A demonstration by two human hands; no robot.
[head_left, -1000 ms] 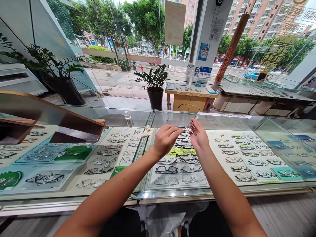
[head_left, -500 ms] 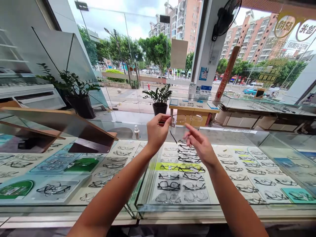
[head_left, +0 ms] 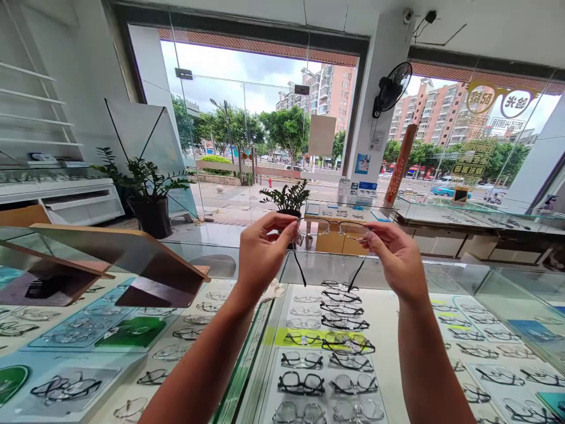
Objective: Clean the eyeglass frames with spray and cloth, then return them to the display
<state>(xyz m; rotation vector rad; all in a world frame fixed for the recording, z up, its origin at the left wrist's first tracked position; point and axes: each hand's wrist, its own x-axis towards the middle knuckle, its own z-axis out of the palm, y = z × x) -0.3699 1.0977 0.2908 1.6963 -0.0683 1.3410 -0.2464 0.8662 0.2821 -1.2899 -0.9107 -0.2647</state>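
Observation:
A pair of thin-rimmed eyeglasses is held up in front of me, above the glass display case. My left hand pinches its left hinge end between thumb and fingers. At the opposite end, my right hand grips the right hinge side the same way. Both dark temple arms hang down unfolded, their tips angled below the frame. Under the hands, rows of eyeglass frames lie inside the case, several of them black and some clear.
Slanted wooden-edged mirror stands sit on the counter at left. Potted plants stand beyond the case, before the shop window. A wall fan hangs on the pillar. Another glass counter runs along the right.
My right hand, earlier apart from the eyeglasses with a finger pointing, now grips their right end. The glasses face me more squarely, and my view has tilted upward.

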